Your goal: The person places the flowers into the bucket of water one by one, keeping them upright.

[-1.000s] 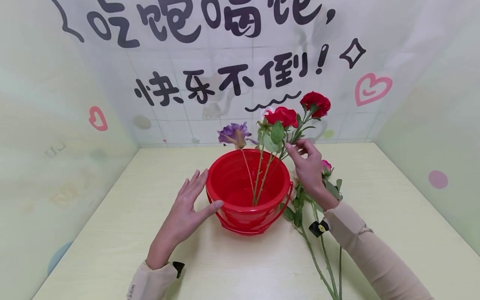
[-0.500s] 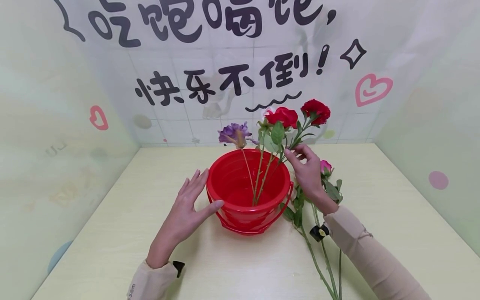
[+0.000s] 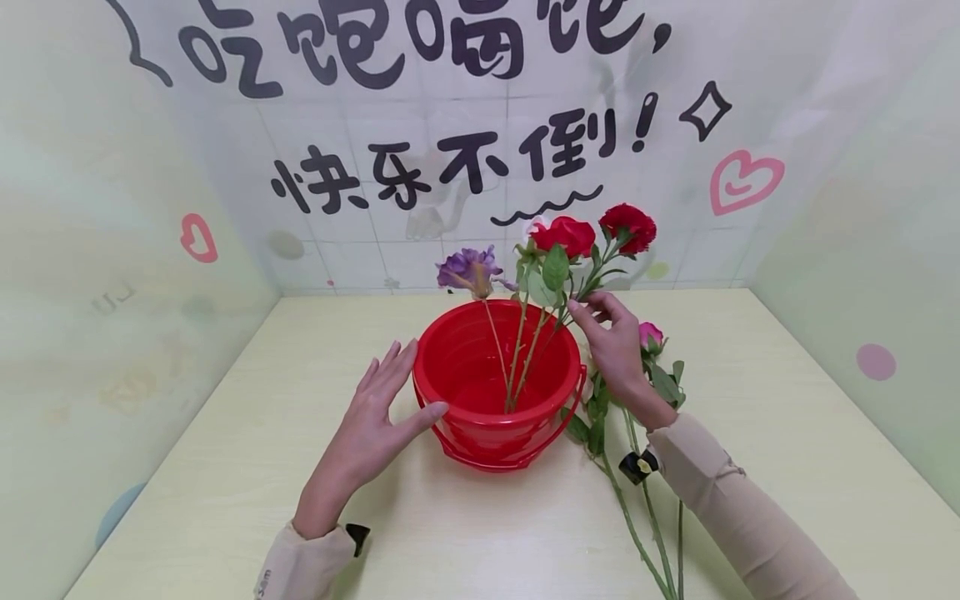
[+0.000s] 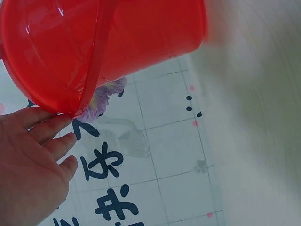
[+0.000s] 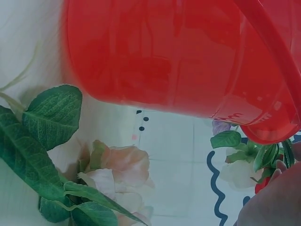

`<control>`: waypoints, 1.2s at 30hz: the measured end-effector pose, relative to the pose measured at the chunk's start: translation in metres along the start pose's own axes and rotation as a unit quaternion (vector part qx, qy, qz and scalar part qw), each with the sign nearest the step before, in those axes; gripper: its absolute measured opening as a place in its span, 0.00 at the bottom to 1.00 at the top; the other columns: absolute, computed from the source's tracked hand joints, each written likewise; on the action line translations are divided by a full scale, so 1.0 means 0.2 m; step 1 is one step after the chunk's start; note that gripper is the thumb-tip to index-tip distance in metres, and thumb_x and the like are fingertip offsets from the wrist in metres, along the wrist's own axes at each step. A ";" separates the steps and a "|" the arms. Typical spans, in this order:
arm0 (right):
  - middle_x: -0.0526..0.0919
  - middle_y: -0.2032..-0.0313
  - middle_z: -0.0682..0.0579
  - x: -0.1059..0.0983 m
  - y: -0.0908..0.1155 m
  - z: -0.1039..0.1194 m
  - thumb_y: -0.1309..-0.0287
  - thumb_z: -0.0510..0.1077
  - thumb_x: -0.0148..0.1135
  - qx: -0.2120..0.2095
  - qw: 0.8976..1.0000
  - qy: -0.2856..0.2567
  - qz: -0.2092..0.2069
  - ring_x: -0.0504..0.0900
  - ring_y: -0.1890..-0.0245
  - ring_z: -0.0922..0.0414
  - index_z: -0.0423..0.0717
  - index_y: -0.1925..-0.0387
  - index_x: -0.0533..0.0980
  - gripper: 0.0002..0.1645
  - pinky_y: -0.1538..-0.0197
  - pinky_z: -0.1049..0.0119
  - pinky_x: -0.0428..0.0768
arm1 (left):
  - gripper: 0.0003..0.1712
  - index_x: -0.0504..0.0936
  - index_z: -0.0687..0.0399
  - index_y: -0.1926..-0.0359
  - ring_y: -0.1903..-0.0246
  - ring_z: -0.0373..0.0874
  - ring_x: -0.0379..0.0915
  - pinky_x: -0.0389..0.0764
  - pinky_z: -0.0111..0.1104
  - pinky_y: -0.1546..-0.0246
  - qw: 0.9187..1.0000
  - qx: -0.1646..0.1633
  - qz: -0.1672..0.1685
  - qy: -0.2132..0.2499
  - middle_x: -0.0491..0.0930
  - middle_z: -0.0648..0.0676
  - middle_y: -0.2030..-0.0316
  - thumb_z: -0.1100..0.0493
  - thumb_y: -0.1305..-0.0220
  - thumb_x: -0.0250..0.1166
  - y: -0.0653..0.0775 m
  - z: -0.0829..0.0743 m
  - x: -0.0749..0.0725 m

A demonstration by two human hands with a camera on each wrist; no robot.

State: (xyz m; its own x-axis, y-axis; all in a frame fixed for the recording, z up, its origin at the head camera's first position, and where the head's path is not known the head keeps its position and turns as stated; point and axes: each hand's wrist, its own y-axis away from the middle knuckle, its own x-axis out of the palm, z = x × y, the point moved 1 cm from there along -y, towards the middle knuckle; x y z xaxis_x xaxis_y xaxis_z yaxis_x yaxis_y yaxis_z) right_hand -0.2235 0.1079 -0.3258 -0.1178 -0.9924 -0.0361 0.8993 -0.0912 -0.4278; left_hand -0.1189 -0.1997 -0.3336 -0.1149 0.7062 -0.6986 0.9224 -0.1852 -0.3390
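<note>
Mid-frame, left hand [image 3: 372, 414], spread, touches round red plastic bucket [image 3: 483, 440] at its left edge. Right hand [image 3: 617, 343] pinches ruffled red green-stemmed flower [image 3: 628, 228]

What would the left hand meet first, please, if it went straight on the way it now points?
Most likely the red bucket: its rim lies right at the fingers, though exact contact is hard to judge.

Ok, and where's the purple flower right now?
In the head view, the purple flower shows above the far rim of the red bucket, left of the red rose, its stem running down inside.
</note>
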 end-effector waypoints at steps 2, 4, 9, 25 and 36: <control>0.76 0.64 0.54 0.00 0.00 0.00 0.28 0.42 0.64 0.004 1.000 0.003 0.002 0.70 0.59 0.56 0.30 0.53 0.79 0.16 0.58 0.67 0.70 | 0.50 0.58 0.50 0.19 0.20 0.51 0.40 0.41 0.55 0.22 1.000 0.001 0.000 0.000 0.57 0.52 0.21 0.39 0.33 0.69 0.00 0.00 0.00; 0.76 0.64 0.53 0.00 0.00 -0.01 0.28 0.43 0.64 0.007 1.000 0.005 0.003 0.70 0.59 0.55 0.30 0.53 0.80 0.16 0.59 0.67 0.70 | 0.50 0.58 0.51 0.19 0.20 0.50 0.40 0.41 0.55 0.22 1.000 0.001 0.000 0.001 0.57 0.52 0.21 0.39 0.33 0.69 0.00 0.00 0.00; 0.76 0.64 0.54 -0.01 0.01 0.00 0.28 0.43 0.64 0.009 1.000 0.007 0.001 0.70 0.60 0.55 0.30 0.54 0.80 0.16 0.60 0.68 0.70 | 0.51 0.58 0.51 0.19 0.20 0.51 0.40 0.41 0.56 0.23 1.000 0.000 -0.001 0.000 0.57 0.52 0.21 0.39 0.34 0.69 0.00 0.00 0.00; 0.79 0.64 0.56 -0.02 0.01 -0.02 0.27 0.42 0.63 0.015 1.000 0.006 0.010 0.71 0.60 0.56 0.29 0.54 0.81 0.16 0.56 0.66 0.71 | 0.51 0.57 0.50 0.18 0.20 0.52 0.40 0.41 0.57 0.23 1.000 -0.003 0.000 -0.002 0.57 0.52 0.21 0.39 0.34 0.69 0.00 0.00 0.00; 0.78 0.64 0.54 -0.02 0.02 -0.02 0.26 0.45 0.62 0.032 0.999 0.006 0.021 0.71 0.59 0.56 0.29 0.52 0.80 0.18 0.56 0.66 0.69 | 0.51 0.57 0.50 0.18 0.20 0.51 0.40 0.41 0.56 0.23 1.000 -0.005 0.002 -0.003 0.57 0.52 0.21 0.38 0.34 0.68 0.00 0.00 0.00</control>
State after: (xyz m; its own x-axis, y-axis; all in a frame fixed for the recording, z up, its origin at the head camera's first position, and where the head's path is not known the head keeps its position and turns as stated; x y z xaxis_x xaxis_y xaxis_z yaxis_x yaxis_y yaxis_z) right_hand -0.2213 0.1120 -0.3303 -0.0845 -0.9944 -0.0639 0.9287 -0.0553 -0.3668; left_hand -0.1188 -0.1991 -0.3336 -0.1135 0.7010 -0.7041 0.9265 -0.1813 -0.3298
